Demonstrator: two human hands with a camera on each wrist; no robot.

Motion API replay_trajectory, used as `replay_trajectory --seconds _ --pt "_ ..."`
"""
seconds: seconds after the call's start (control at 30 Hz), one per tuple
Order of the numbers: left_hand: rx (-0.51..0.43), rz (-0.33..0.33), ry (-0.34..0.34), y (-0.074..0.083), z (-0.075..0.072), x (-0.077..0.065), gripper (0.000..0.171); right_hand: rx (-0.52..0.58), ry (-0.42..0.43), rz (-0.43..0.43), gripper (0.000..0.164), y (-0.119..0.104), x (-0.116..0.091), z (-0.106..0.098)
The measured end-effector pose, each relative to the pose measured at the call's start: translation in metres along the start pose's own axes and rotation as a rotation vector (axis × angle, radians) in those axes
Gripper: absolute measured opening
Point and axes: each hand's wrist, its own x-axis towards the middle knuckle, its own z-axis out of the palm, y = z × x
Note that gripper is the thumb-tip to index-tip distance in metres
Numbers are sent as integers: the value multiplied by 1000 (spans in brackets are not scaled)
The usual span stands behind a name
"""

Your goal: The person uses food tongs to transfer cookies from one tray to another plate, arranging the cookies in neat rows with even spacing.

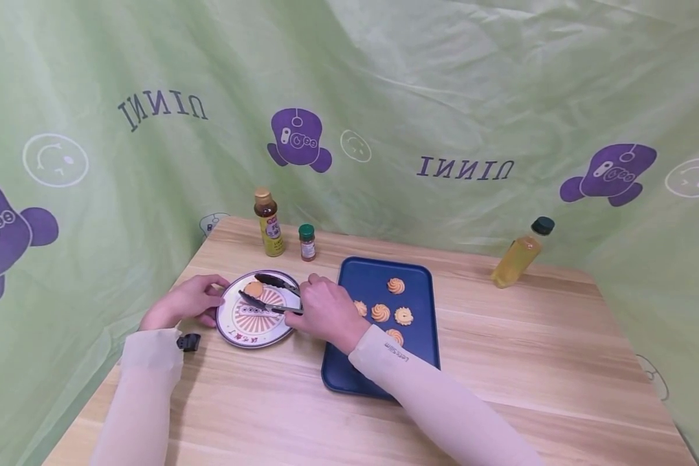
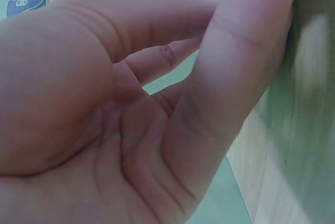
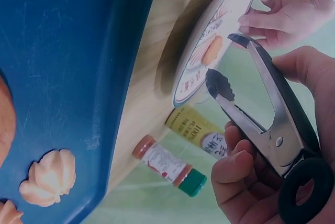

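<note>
My right hand [image 1: 329, 310] grips black-and-silver tongs [image 3: 280, 111] above the plate, on the left part of the table. The tongs' arms are spread, their black tips apart on either side of a round cookie [image 1: 254, 288] lying on the plate. That white, dark-rimmed plate [image 1: 233, 327] has a red printed pattern. At its left edge my left hand [image 1: 189, 301] holds the rim between thumb and fingers. In the left wrist view the left hand [image 2: 146, 103] fills most of the picture, and its contact with the plate is hard to make out.
A blue tray [image 1: 384, 268] with several swirled cookies [image 1: 380, 313] lies right of the plate, partly under my right forearm. Behind the plate stand a yellow-labelled bottle [image 1: 272, 233] and a green-capped spice jar [image 1: 307, 243]. An oil bottle [image 1: 518, 259] is at the back right.
</note>
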Motion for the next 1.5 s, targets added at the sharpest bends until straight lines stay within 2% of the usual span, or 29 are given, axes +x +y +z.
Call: replay_trajectory --seconds 0.17,0.27,0.43,0.53,0.7,0.9,1.07,1.23,1.5 --pt "0 6 -6 -1 -2 0 51 34 9 3 48 7 -8 -9" --pt "-11 48 -18 -7 -5 0 53 66 26 8 46 15 -16 -13" --pt "-130 120 -86 -23 -12 1 67 124 51 56 45 35 -33 -20" --pt "-210 134 -139 -32 -16 0 75 175 67 94 44 52 -46 -25" --pt "-239 150 -178 -37 -18 -4 80 226 83 182 49 84 -67 -33" --pt "-253 147 -189 -39 -19 -3 81 178 126 274 52 122 -94 -42" --pt "-253 160 -192 -41 -19 -3 81 155 112 350 53 147 -113 -44" --pt "-249 180 -196 -43 -19 -5 79 106 115 357 48 163 -131 -42" --pt "-245 176 -186 -42 -18 -2 78 58 150 346 42 172 -152 -41"
